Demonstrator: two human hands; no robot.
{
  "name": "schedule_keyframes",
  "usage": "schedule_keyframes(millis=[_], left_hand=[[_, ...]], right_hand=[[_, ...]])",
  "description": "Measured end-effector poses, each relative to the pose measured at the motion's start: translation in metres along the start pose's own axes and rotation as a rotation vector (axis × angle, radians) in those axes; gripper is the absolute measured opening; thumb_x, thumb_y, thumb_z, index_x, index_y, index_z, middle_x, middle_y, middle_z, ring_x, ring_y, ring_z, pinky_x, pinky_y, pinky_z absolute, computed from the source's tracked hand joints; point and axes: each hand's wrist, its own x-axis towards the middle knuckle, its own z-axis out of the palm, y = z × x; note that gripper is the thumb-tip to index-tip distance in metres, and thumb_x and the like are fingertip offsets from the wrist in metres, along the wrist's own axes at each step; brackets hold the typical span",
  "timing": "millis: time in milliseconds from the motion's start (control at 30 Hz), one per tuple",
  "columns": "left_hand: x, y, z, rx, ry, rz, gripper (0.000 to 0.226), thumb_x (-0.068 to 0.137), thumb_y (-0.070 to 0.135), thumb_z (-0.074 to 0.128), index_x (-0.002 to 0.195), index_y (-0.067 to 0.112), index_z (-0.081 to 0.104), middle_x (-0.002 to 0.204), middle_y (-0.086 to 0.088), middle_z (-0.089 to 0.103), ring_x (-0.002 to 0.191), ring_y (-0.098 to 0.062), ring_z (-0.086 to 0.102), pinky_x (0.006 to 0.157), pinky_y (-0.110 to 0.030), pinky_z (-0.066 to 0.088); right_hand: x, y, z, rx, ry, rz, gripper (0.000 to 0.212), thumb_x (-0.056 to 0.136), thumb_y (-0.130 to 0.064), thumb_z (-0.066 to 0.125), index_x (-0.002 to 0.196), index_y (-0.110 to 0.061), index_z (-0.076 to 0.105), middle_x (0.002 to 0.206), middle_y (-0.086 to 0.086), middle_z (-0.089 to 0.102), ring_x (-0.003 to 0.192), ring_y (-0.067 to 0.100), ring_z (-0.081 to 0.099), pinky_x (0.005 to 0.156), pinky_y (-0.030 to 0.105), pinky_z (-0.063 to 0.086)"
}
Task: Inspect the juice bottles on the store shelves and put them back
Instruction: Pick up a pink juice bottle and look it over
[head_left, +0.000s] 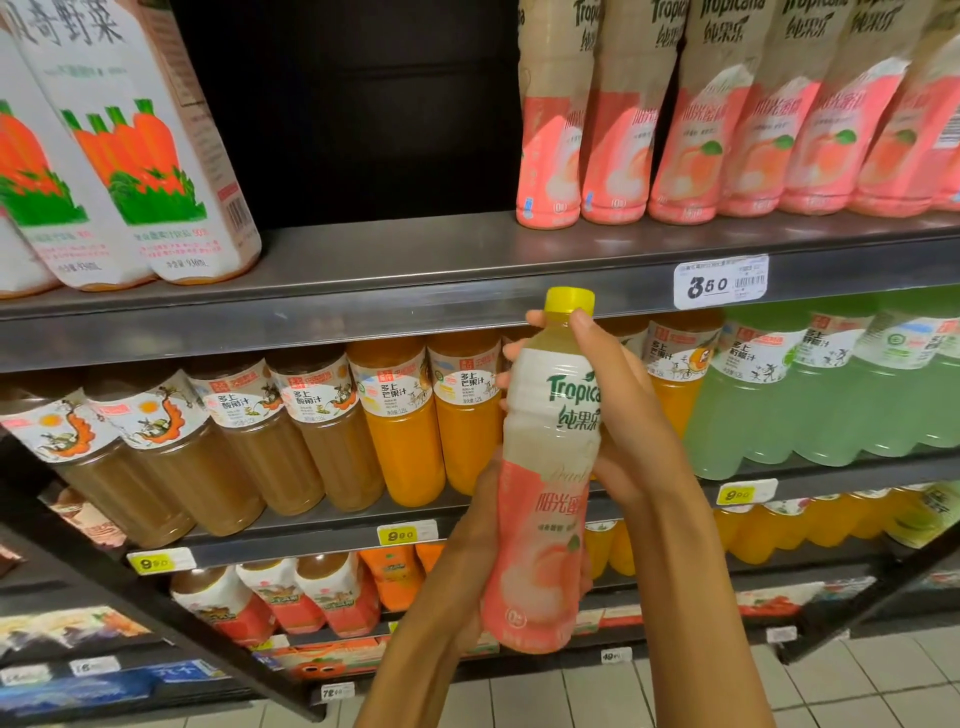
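Pink-and-white Tropicana peach bottle (545, 467) with a yellow cap, held upright in front of the shelves, just below the edge of the grey metal shelf (389, 270). Left hand (467, 561) wraps the lower body from the left; right hand (618, 415) clasps the upper part from the right, fingers curled round behind the neck. Both grasping the bottle. On the shelf above, far right: row of matching peach bottles (727, 130), with a dark gap to their left. Far left: carrot juice cartons (150, 156). Price tag (721, 283) reading 350 on the shelf edge. Behind the hands: orange juice bottles (405, 415), brown ones to the left, pale green to the right.
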Motion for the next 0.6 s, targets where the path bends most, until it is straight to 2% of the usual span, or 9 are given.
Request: schedule_keyframes(millis=[167,233,300,433,500,600], left_hand=[[0.002,0.008,-0.005,-0.003,-0.201,-0.048,0.076,0.084,0.07,0.04,0.115,0.005,0.063,0.099,-0.021,0.068,0.088,-0.03,0.067,0.085,-0.04,0.052],[-0.001,0.008,-0.002,-0.091,-0.325,-0.046,0.073,0.092,0.065,0.027,0.127,0.008,0.057,0.117,-0.016,0.065,0.106,-0.027,0.063,0.098,-0.038,0.046],[-0.007,0.002,0.002,-0.147,-0.329,-0.035,0.074,0.095,0.06,0.016,0.135,0.007,0.048,0.125,-0.014,0.061,0.116,-0.024,0.058,0.104,-0.036,0.042],[0.007,-0.006,-0.01,-0.045,-0.412,-0.054,0.078,0.085,0.073,0.037,0.122,0.006,0.057,0.099,-0.014,0.067,0.088,-0.026,0.065,0.084,-0.039,0.051],[0.01,-0.006,-0.013,0.011,-0.358,-0.006,0.077,0.081,0.074,0.044,0.119,0.009,0.061,0.095,-0.014,0.068,0.084,-0.025,0.065,0.081,-0.038,0.051],[0.012,-0.001,-0.012,0.037,-0.299,0.05,0.077,0.073,0.075,0.055,0.114,0.012,0.067,0.094,-0.012,0.069,0.085,-0.024,0.066,0.082,-0.037,0.052]], right_hand=[[-0.001,-0.003,0.0,0.089,0.015,-0.02,0.031,0.087,-0.045,0.056,0.102,-0.024,0.073,0.096,0.009,0.074,0.085,0.023,0.071,0.074,0.037,0.057],[-0.002,-0.005,0.001,0.159,0.006,0.006,0.032,0.084,-0.047,0.059,0.099,-0.024,0.074,0.095,0.008,0.074,0.081,0.021,0.071,0.069,0.034,0.057],[-0.003,-0.007,0.0,0.194,0.0,0.012,0.035,0.083,-0.049,0.059,0.101,-0.022,0.073,0.094,0.007,0.075,0.078,0.019,0.072,0.064,0.031,0.057],[-0.005,-0.01,-0.002,0.156,-0.026,-0.044,0.03,0.09,-0.044,0.052,0.1,-0.026,0.075,0.096,0.006,0.075,0.081,0.017,0.072,0.066,0.029,0.057],[-0.007,-0.012,-0.001,0.153,-0.069,-0.093,0.027,0.088,-0.045,0.06,0.101,-0.027,0.074,0.099,0.002,0.074,0.085,0.018,0.072,0.07,0.03,0.057],[-0.012,-0.016,0.001,0.148,-0.126,-0.175,0.038,0.079,-0.052,0.067,0.107,-0.026,0.072,0.101,-0.001,0.073,0.089,0.017,0.07,0.076,0.032,0.056]])
